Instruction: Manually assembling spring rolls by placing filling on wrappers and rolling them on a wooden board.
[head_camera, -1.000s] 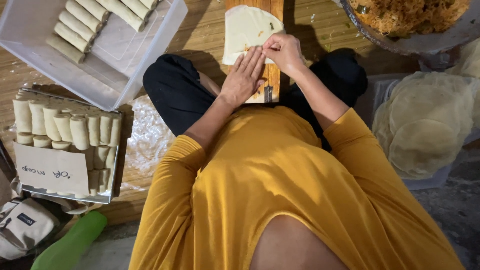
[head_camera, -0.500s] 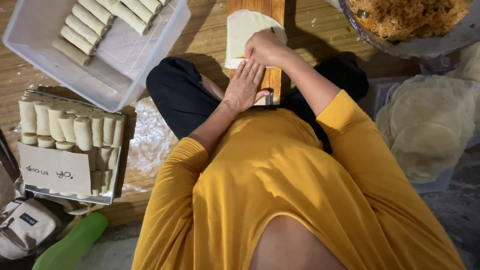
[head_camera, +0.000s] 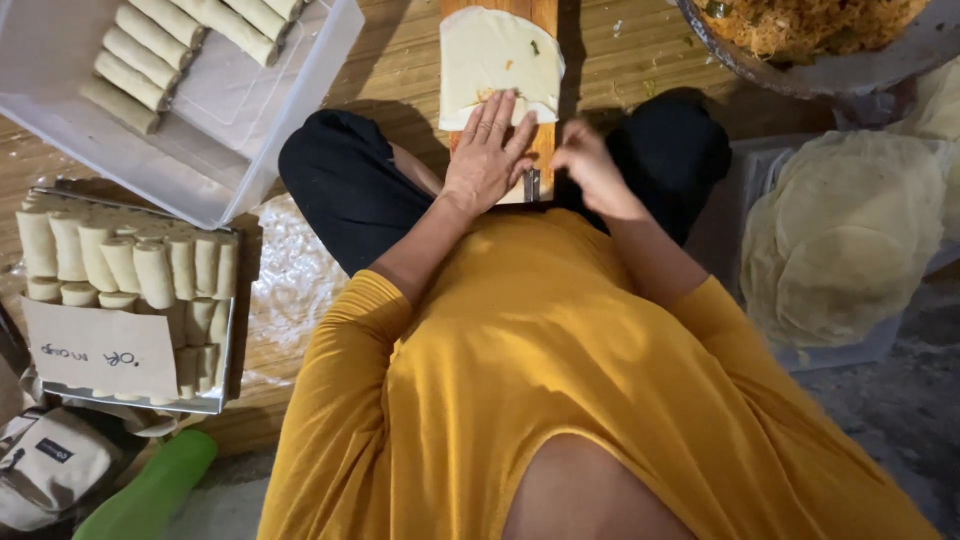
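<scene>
We were in a home-style food-making spot, working seated on a wooden floor (head_camera: 400, 70). A wooden board (head_camera: 530, 15) with a thin pale wrapper (head_camera: 495, 55) lay in front of us. A clear plastic tub (head_camera: 250, 150) and a metal tray (head_camera: 140, 400) on the left held rows of finished rolls (head_camera: 120, 265). Far right stood a big bowl of shredded filling (head_camera: 830, 40), with a stack of round wrappers (head_camera: 850, 240) nearer on the right.

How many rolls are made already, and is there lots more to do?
Many are done: rolled pieces fill the metal tray and line the clear plastic box. In hand: the left hand presses flat on a folded wrapper on the wooden board; the right hand is beside it. Left: a stack of round wrappers and a bowl of filling.
</scene>
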